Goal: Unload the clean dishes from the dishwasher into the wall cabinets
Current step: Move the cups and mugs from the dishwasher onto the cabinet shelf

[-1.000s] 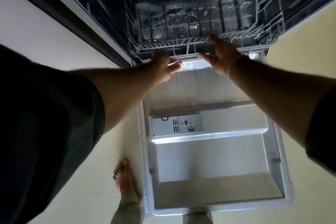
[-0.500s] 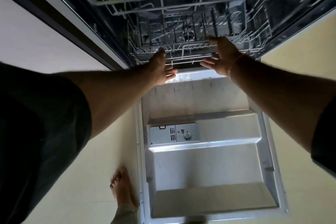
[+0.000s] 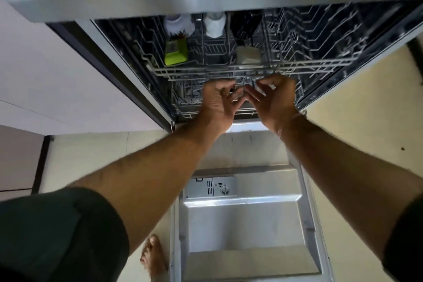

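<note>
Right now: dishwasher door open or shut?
Open. The dishwasher door lies folded down, its inner panel and detergent dispenser facing up, and the upper rack is exposed beyond it.

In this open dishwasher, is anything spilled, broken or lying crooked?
Nothing stands out. The green container and the white cup sit in the upper rack, the door lies flat open, and no spill shows. There is only a small dark speck on the floor at the right.
</note>
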### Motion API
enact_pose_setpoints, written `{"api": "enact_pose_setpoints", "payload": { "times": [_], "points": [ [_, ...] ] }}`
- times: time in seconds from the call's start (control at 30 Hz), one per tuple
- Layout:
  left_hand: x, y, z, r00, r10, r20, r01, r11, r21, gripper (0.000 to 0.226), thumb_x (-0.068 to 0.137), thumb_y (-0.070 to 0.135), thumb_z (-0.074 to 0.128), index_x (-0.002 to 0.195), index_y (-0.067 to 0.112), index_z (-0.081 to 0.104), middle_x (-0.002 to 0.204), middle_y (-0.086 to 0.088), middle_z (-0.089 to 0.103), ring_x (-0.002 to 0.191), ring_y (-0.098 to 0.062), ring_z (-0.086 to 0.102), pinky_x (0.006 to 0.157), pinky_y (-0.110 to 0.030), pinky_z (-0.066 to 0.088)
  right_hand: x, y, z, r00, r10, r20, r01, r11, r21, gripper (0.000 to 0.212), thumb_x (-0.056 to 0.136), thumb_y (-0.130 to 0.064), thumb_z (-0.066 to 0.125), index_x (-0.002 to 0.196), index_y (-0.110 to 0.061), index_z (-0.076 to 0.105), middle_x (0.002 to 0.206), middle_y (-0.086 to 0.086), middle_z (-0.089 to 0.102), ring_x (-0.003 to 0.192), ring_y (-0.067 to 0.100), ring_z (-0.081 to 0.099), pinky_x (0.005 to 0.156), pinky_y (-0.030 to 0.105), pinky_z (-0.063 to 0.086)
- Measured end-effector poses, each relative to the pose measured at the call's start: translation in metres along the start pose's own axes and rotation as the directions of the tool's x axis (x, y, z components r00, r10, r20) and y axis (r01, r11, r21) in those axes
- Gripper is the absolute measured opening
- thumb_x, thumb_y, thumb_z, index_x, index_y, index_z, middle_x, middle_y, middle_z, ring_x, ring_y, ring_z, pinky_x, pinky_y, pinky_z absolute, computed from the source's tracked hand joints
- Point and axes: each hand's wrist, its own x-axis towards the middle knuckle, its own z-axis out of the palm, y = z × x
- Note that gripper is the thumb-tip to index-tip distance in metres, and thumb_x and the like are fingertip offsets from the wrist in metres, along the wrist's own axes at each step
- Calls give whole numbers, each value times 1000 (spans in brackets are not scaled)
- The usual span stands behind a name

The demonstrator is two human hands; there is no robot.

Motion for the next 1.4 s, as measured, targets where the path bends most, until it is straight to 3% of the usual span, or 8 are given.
{"api": "enact_pose_setpoints", "payload": {
  "times": [0.17, 0.3, 0.43, 0.57, 0.8, 1.0, 1.1, 1.4],
  "points": [
    [-4, 19, 31, 998, 1, -60, -1, 1000, 3, 33, 83, 47, 72, 104, 24, 60, 134, -13, 55, 99, -24, 63, 93, -36, 49, 3, -12, 29, 1000, -6, 2, 6, 995, -97, 18, 90, -23, 63, 107, -18, 67, 117, 11, 63, 97, 21, 61, 93, 33, 51],
    [7, 27, 37, 983, -58, -172, 60, 998, 8, 20, 93, 39, 63, 95, 20, 58, 121, -20, 60, 113, -31, 62, 100, -38, 51, 23, -4, 37, 993, -36, -113, 15, 983, -183, 54, 93, -28, 62, 139, -4, 47, 129, 17, 59, 87, 17, 59, 94, 38, 50],
    [10, 26, 38, 984, -64, -166, 60, 998, -28, 19, 93, 29, 63, 101, 12, 58, 126, -24, 59, 118, -34, 60, 102, -40, 50, 23, -3, 38, 991, -30, -127, 12, 990, -138, 46, 96, -19, 57, 137, -1, 48, 102, 10, 60, 76, 15, 59, 74, 28, 52],
    [-3, 25, 42, 984, -25, -175, 22, 1000, -20, 10, 94, 17, 60, 94, 7, 58, 97, -18, 63, 92, -29, 61, 97, -34, 50, 16, -4, 36, 989, 15, -146, -20, 999, -32, 40, 90, -12, 61, 128, -3, 53, 116, 23, 65, 83, 24, 65, 58, 25, 55],
    [-27, 7, 32, 975, -31, -220, 27, 999, -21, 10, 96, 12, 51, 95, 5, 57, 85, -16, 60, 73, -25, 58, 73, -31, 49, -13, 13, 25, 976, 10, -216, -17, 999, -29, 54, 82, -14, 60, 133, -3, 46, 114, 21, 66, 84, 25, 64, 54, 25, 53],
    [-58, -20, 13, 958, -89, -271, 98, 995, 21, 13, 92, 12, 54, 103, 7, 60, 94, -16, 63, 73, -22, 58, 61, -28, 47, -50, 31, 3, 972, 18, -234, -13, 1000, 22, 26, 88, -5, 52, 114, -5, 58, 94, 16, 60, 64, 19, 56, 44, 23, 45],
    [-78, -31, 4, 952, -119, -281, 122, 993, -7, 14, 92, 9, 52, 104, 4, 59, 88, -15, 62, 70, -23, 58, 64, -29, 49, -71, 43, -8, 973, 20, -232, -14, 999, 30, 19, 88, -4, 52, 105, -6, 61, 88, 13, 63, 66, 19, 59, 51, 25, 50],
    [-143, -72, -20, 943, -184, -276, 174, 983, -61, 9, 93, 4, 50, 99, 2, 57, 92, -17, 61, 74, -23, 57, 70, -28, 48, -132, 78, -48, 947, 35, -319, -46, 999, -29, 58, 73, -6, 57, 130, 3, 52, 98, 20, 63, 68, 23, 63, 54, 26, 52]
  ]
}}
